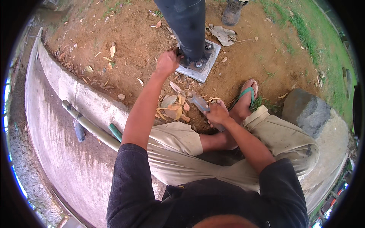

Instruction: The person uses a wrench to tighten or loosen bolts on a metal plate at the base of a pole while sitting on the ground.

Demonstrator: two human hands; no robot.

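Note:
A dark round post stands on a square grey base plate set in the soil in front of me. Nuts on bolts show along the near and right sides of its foot. My left hand is at the plate's left corner, fingers closed by the post's foot; what they grip is hidden. My right hand is closed around a grey metal wrench, held low over the ground short of the plate. Its head points toward the plate, apart from it.
Dry leaves lie between my hands. My sandalled foot is right of the wrench, beside a large rock. A concrete curb runs along the left, with a long pole beside it. Another person's shoe is beyond the post.

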